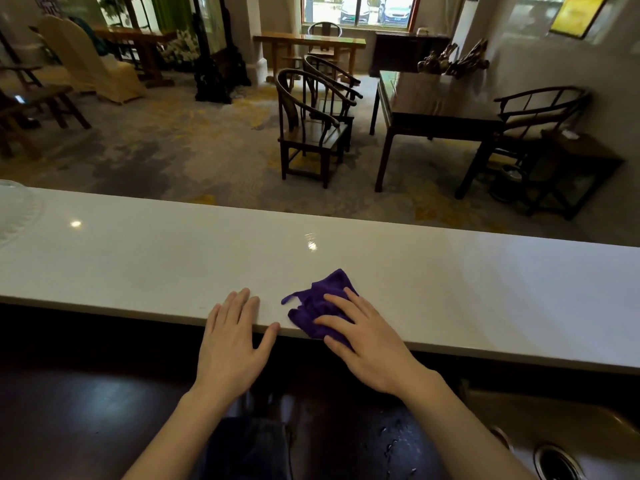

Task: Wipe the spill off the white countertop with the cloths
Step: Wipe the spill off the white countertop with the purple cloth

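A long white countertop (138, 258) runs across the view. A crumpled purple cloth (320, 299) lies on it near the front edge, right of centre. My right hand (363, 341) lies on the cloth, fingers spread and pressing it down. My left hand (235, 337) rests flat on the counter's front edge, left of the cloth, with fingers apart and nothing in it. A small wet glint (310, 241) shows on the counter beyond the cloth.
A clear ribbed object (14, 209) sits at the counter's far left end. Below the counter are a dark lower surface (86, 410) and a sink with a drain (554, 459) at bottom right. Wooden chairs (311, 133) and a dark table (436, 109) stand beyond.
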Demonstrator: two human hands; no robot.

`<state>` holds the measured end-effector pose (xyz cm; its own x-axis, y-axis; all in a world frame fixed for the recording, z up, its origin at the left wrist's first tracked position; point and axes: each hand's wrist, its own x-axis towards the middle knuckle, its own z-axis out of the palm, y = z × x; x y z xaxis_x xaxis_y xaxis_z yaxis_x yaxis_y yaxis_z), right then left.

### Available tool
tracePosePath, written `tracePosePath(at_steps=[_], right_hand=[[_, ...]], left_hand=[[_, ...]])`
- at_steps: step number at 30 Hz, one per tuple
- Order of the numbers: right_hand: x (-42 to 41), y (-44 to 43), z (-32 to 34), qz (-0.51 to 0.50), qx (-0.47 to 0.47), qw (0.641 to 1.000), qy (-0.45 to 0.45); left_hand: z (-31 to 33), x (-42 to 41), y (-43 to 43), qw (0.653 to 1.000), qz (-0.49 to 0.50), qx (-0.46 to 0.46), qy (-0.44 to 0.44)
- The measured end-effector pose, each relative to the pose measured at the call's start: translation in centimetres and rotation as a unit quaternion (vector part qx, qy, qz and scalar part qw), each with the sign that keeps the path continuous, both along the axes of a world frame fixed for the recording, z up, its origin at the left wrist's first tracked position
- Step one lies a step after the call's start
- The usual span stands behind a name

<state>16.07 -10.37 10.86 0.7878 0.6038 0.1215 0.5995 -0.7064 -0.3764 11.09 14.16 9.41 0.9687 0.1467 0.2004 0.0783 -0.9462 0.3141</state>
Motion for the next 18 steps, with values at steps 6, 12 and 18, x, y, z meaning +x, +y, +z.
tracePosePath(at_steps=[6,12,18], right_hand=[[0.5,-6.5,-0.3,-0.125,0.016,0.992,0.006],[2.3,-11.4,0.1,-0.312,0.007,0.949,-0.034],[5.6,-10.6,0.9,-0.415,-0.004,0.909,0.032]], left_hand=[[-0.1,0.0,-0.1,1.000,-0.002,0.008,-0.002],[-0.2,0.0,0.0,1.000,-0.003,0.019,0.007],[0.0,0.1,-0.1,1.000,-0.006,0.019,0.012]])
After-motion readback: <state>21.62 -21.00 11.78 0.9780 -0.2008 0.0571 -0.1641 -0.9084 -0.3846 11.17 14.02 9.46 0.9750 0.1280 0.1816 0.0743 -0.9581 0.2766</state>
